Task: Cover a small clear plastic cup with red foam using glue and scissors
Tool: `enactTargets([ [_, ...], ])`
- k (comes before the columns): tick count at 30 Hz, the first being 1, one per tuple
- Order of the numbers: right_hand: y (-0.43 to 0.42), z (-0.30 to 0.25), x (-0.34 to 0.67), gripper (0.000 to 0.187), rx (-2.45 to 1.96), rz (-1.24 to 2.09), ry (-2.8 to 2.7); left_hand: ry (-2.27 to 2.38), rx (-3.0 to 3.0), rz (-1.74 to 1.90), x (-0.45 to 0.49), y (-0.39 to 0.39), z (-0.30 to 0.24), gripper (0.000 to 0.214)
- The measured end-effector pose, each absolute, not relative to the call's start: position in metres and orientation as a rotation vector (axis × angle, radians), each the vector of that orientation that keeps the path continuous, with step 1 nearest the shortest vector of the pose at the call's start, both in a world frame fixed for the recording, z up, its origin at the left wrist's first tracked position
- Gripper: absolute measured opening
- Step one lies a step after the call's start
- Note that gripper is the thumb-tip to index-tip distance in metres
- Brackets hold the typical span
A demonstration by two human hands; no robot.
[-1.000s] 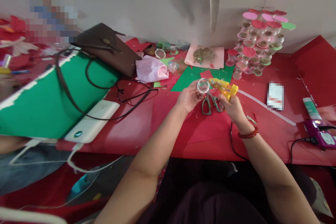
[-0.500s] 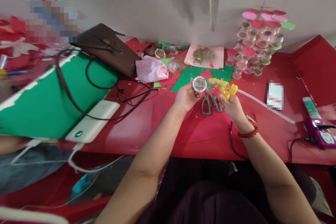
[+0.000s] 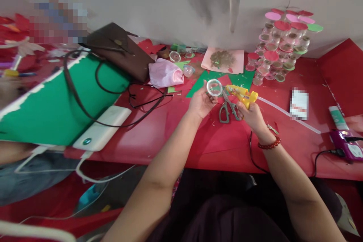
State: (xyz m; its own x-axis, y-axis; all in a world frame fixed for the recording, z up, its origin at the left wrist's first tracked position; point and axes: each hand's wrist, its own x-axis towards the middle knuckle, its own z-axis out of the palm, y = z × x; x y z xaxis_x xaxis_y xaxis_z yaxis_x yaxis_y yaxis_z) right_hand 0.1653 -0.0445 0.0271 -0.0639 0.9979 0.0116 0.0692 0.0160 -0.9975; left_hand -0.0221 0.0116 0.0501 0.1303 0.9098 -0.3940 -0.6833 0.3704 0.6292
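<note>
My left hand pinches a small clear plastic cup and holds it above the red table, its round mouth turned toward me. My right hand grips a yellow glue gun whose nozzle points left at the cup's rim. A black cord runs from the gun down over the table's front edge. A pair of scissors with grey-green handles lies on the table between my hands. A red bead bracelet circles my right wrist.
A stack of small cups with pink, red and green paper lids stands at the back right. A green sheet, brown bag, white power bank and pink cloth crowd the left. A purple device sits far right.
My left hand has shifted the cup slightly left and up, away from the glue gun's nozzle. The right hand and gun stayed almost in place.
</note>
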Motion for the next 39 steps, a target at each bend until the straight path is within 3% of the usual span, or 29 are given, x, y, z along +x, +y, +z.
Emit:
enactTargets([
  [13, -0.041, 0.016, 0.168, 0.046, -1.223, 1.222, -1.291, 0.828, 0.332, 1.222, -0.027, 0.015, 0.046, 0.031],
  [39, -0.047, 0.018, 0.164, 0.047, -1.247, 1.197, -1.386, 0.764, 0.215, 1.33, -0.025, 0.018, 0.05, 0.012],
])
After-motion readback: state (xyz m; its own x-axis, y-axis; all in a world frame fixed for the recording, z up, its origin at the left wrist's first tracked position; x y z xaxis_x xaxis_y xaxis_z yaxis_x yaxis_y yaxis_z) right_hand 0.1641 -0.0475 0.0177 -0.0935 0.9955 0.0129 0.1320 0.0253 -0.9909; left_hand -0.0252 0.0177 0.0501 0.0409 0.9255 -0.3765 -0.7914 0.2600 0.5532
